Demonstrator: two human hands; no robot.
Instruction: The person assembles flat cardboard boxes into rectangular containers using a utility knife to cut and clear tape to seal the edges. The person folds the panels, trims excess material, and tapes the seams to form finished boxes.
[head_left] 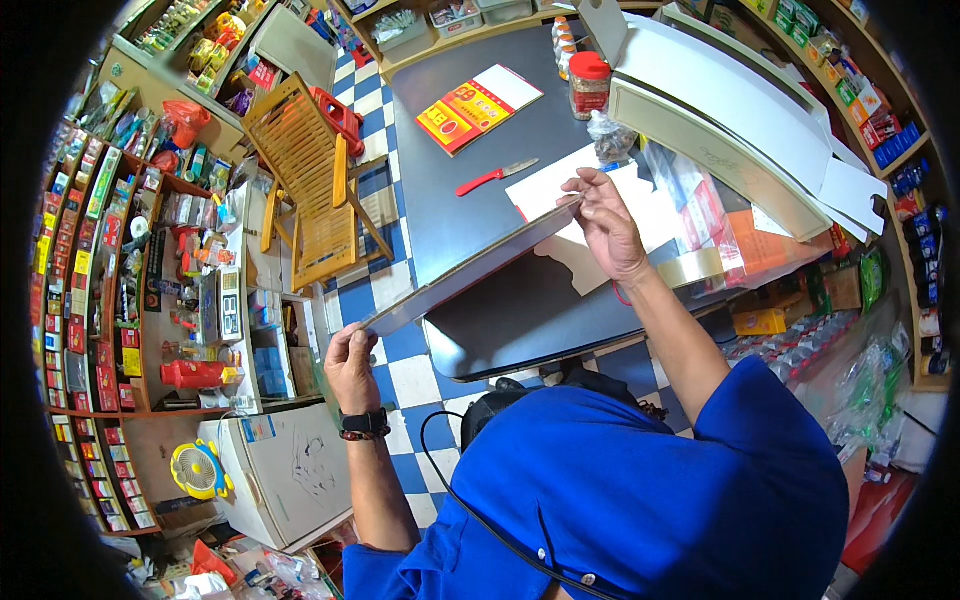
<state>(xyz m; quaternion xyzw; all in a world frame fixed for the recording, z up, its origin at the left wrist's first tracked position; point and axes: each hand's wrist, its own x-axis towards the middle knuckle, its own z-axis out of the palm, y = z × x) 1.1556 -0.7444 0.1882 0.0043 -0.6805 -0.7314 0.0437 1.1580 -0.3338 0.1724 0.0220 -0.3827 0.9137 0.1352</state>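
I hold a long flat grey board [470, 268] edge-on over the near edge of a dark table [470, 180]. My left hand [350, 365] grips its near left end, out over the checkered floor. My right hand [605, 225] pinches its far right end above white cut card pieces [560, 185] lying on the table. A red-handled knife [495, 176] lies on the table just beyond the board.
A red and yellow booklet [478, 106] and a red-lidded jar [589, 84] sit farther back. A large white folded box [730, 130] fills the table's right side. A wooden folding chair [310, 180] stands to the left. Stocked shelves [100, 260] line both sides.
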